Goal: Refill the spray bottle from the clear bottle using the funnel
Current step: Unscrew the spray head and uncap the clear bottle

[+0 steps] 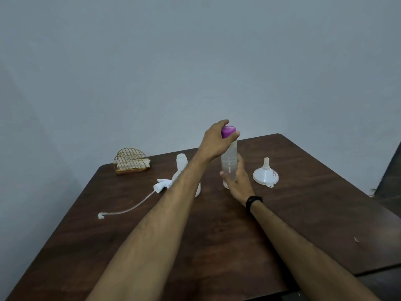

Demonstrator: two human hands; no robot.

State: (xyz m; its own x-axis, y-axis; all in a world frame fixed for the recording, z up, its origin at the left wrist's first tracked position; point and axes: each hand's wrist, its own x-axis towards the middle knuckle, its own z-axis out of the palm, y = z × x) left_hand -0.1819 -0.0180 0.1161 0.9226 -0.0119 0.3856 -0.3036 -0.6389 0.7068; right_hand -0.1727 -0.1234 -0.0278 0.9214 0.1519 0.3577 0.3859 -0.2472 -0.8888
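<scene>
Right hand (237, 181) gripping clear bottle (229, 164) — left fingers (219, 137) curled round purple cap (228, 131)

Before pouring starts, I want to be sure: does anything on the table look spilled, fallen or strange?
No spill shows. The funnel stands upside down, spout up, right of the clear bottle. The spray head lies on the table with its tube, off the spray bottle, as refilling requires.

The left forearm (173, 205) crosses in front of the spray bottle (181, 162), hiding most of its body. The left hand (214, 142) covers part of the purple cap (228, 131). The clear bottle (229, 164) has its base hidden behind the right hand (238, 181). The table (217, 235) is cut off at the near edge.
</scene>
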